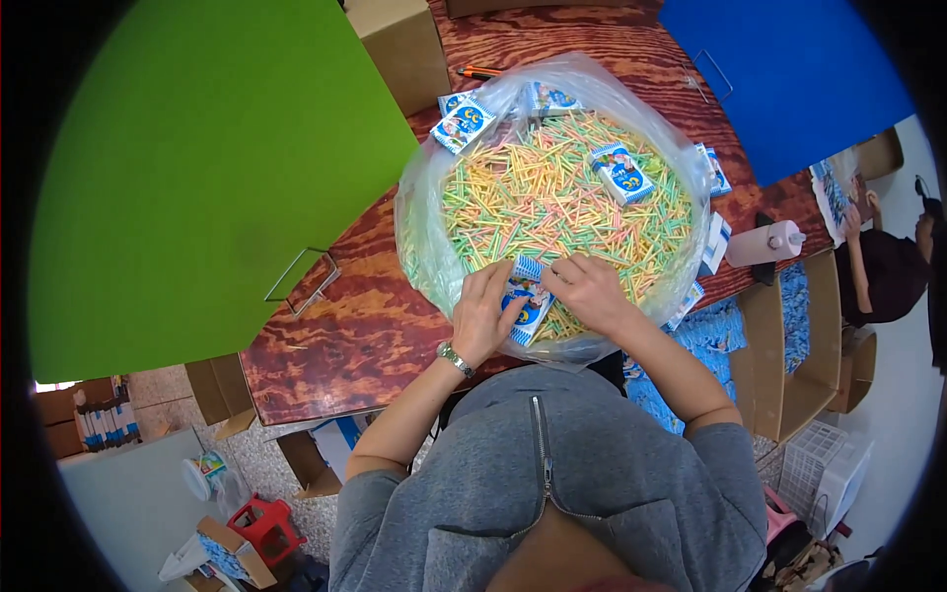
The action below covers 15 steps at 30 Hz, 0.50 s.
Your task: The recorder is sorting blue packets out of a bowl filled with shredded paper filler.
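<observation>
Item held: one small blue-and-white box (pixel 525 299), at the near rim of the big clear plastic bag (pixel 424 247), directly in front of you. Your left hand (pixel 483 316) grips its left edge with fingers curled over the top; your right hand (pixel 590 291) closes on its right edge. Both hands are grasping the box, neither is free. The box lies between the two grips, its long axis running from near to far and leaning slightly right at the far end. Both hands are equally close; the left covers more of the near-left corner. Whether the far flap is open, you cannot tell.

Contents below: a heap of thin coloured sticks (pixel 552 187) in yellow, green, pink and orange, filling the bag.

Other packages of the same kind, blue and white with a cartoon print:
- one lying on the sticks, far right of centre (pixel 621 173), tilted;
- one at the far left rim (pixel 464 123);
- one at the far rim (pixel 552 99), under the plastic;
- several along the right rim outside the bag (pixel 715 168), standing on edge, and one white-faced lower down (pixel 717 242).

Surroundings: dark red wooden table (pixel 345 335); a pink-and-white bottle (pixel 764 242) lying at the right edge; an orange pencil (pixel 478 72) at the far side; a brown cardboard box (pixel 404 49) far left; an open cardboard carton (pixel 799 355) on the right, below table level. Another person (pixel 883 266) sits far right, apart from your hands.
</observation>
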Motion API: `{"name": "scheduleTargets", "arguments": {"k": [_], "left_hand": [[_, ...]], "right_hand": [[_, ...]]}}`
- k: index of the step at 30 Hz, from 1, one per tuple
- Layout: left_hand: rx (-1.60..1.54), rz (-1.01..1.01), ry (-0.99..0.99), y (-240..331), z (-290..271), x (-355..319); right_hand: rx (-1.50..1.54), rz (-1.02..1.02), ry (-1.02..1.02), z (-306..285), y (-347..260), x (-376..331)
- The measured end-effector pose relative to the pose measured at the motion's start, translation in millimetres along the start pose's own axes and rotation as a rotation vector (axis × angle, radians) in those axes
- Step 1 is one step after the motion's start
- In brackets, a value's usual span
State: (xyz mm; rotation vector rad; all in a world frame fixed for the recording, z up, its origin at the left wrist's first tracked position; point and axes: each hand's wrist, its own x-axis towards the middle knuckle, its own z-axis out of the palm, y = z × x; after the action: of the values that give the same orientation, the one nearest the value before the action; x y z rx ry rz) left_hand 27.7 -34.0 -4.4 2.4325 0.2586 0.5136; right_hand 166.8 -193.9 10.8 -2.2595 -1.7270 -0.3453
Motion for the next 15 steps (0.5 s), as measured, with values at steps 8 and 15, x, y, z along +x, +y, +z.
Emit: {"name": "scheduleTargets", "arguments": {"k": [8,15], "left_hand": [[-0.143,0.011,-0.01,-2,-6,22],[-0.201,-0.105,-0.163,-16,2,21]], "right_hand": [[0.237,0.089,-0.076,-18,22,14],[0.455,0.111,-0.134,-11,23,19]]}}
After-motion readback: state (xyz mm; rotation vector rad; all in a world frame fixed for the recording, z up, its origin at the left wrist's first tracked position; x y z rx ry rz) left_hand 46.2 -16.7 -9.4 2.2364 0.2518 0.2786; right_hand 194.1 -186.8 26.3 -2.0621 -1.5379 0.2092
